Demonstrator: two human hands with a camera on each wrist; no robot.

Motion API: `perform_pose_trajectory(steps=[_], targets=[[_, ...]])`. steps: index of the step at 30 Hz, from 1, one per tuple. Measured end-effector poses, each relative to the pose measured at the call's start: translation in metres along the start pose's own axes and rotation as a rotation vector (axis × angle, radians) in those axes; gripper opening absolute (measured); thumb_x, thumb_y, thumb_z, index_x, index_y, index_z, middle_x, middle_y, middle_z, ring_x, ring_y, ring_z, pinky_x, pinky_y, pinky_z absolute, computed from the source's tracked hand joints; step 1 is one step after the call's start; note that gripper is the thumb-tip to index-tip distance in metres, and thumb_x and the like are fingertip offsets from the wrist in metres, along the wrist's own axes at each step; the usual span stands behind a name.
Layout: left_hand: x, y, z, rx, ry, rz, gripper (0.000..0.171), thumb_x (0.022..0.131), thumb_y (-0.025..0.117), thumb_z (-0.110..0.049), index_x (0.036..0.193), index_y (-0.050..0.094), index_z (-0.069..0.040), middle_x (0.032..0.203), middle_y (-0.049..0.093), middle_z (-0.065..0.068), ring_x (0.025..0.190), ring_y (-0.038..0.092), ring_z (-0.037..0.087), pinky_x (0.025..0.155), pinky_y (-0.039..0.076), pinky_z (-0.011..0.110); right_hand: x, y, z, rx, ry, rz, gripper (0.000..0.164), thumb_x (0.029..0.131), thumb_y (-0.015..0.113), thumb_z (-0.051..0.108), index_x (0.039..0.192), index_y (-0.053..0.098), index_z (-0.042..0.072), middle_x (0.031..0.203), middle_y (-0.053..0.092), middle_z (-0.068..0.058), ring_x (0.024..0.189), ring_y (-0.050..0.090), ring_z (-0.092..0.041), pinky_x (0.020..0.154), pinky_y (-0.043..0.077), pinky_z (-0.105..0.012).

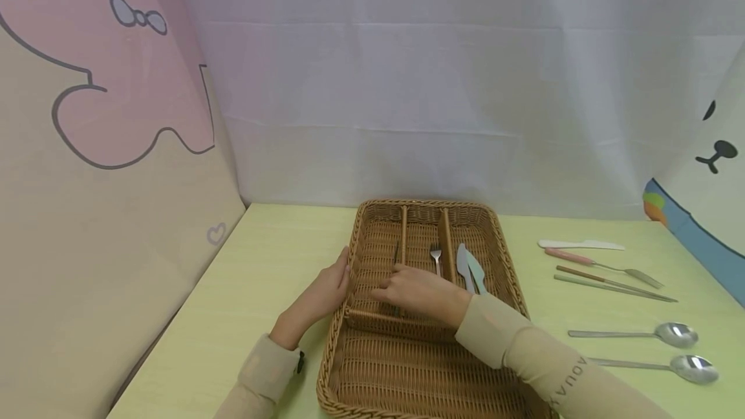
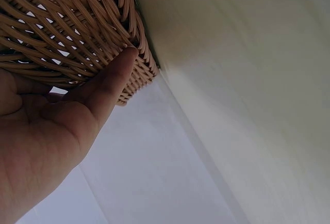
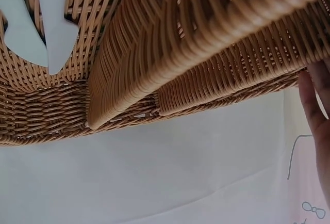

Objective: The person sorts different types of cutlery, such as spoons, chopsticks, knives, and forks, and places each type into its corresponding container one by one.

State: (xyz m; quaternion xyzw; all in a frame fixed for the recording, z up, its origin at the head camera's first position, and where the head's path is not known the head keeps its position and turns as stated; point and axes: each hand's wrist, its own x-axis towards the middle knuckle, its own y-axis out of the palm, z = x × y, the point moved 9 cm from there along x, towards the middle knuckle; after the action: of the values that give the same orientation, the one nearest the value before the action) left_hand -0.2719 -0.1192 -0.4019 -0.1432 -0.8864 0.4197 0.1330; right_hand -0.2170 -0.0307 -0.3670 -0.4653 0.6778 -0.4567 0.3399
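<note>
My left hand [image 1: 323, 291] rests against the outer left side of a brown wicker basket [image 1: 335, 348], its fingers along the woven wall [image 2: 56, 33]. Inside the far-left compartment, my right hand [image 1: 420, 291] pinches a thin dark chopstick [image 1: 396, 252]; the fingers cover its middle, and whether there is a second one is hard to see. A fork [image 1: 436, 256] lies in the middle compartment. To its right, beyond a divider [image 3: 170, 53], are a grey-white knife [image 1: 463, 264] and a pale green knife [image 1: 476, 270]. The right wrist view does not show the right hand.
On the yellow table [image 1: 279, 238], right of the basket, lie a white knife [image 1: 582, 244], a pink-handled fork [image 1: 573, 257], a pair of chopsticks [image 1: 617, 286] and two metal spoons [image 1: 675, 335]. A wide compartment [image 1: 419, 367] spans the basket's near end. Cloth walls [image 1: 378, 83] stand around.
</note>
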Motion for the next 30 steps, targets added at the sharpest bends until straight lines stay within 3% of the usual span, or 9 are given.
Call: perform_pose_trajectory(steps=[2,6,10,17,22,30], targets=[[0.001,0.000,0.000,-0.003,-0.005,0.006,0.049,0.102,0.023,-0.012,0.141,0.005,0.010,0.071,0.048,0.008,0.067,0.051,0.017,0.099,0.039,0.050,0.000,0.002,-0.001,-0.004,0.012,0.019,0.053,0.079,0.065,0.005,0.127,0.052,0.022,0.105,0.068,0.005,0.085,0.062,-0.008,0.092,0.048,-0.034],[0.001,0.001,0.000,-0.006,-0.003,0.008,0.049,0.101,0.023,-0.012,0.141,0.005,0.011,0.069,0.046,0.005,0.059,0.045,0.014,0.100,0.038,0.051,-0.001,0.009,-0.002,0.000,0.036,0.052,0.048,0.081,0.064,0.007,0.125,0.054,0.021,0.107,0.067,0.004,0.081,0.061,-0.010,0.084,0.052,-0.028],[0.001,0.001,-0.001,-0.026,-0.013,0.012,0.049,0.101,0.023,-0.013,0.141,0.004,0.009,0.067,0.046,0.004,0.049,0.038,0.013,0.095,0.043,0.048,0.000,0.013,-0.003,0.037,0.060,0.077,0.042,0.084,0.062,0.009,0.124,0.056,0.020,0.113,0.065,0.002,0.083,0.062,-0.012,0.085,0.052,-0.030],[0.001,0.000,-0.002,-0.029,-0.015,0.009,0.049,0.101,0.023,-0.014,0.142,0.005,0.009,0.065,0.045,0.003,0.046,0.036,0.011,0.093,0.044,0.046,0.001,0.016,-0.004,0.015,0.060,0.100,0.041,0.085,0.061,0.012,0.125,0.056,0.021,0.104,0.067,0.003,0.078,0.061,-0.011,0.082,0.052,-0.027],[0.001,-0.001,-0.003,-0.021,-0.004,0.004,0.049,0.101,0.024,-0.012,0.141,0.006,0.011,0.062,0.044,0.002,0.042,0.029,0.009,0.082,0.046,0.044,0.001,0.017,-0.005,0.024,0.075,0.126,0.040,0.085,0.062,0.012,0.123,0.058,0.022,0.111,0.066,0.003,0.084,0.062,-0.011,0.087,0.051,-0.029],[0.000,0.000,-0.002,-0.030,-0.014,0.015,0.049,0.101,0.023,-0.011,0.141,0.005,0.010,0.055,0.040,-0.001,0.038,0.024,0.006,0.084,0.045,0.043,0.001,0.016,-0.006,0.061,0.084,0.127,0.041,0.084,0.063,0.011,0.123,0.058,0.021,0.114,0.065,0.002,0.090,0.062,-0.013,0.096,0.046,-0.036]])
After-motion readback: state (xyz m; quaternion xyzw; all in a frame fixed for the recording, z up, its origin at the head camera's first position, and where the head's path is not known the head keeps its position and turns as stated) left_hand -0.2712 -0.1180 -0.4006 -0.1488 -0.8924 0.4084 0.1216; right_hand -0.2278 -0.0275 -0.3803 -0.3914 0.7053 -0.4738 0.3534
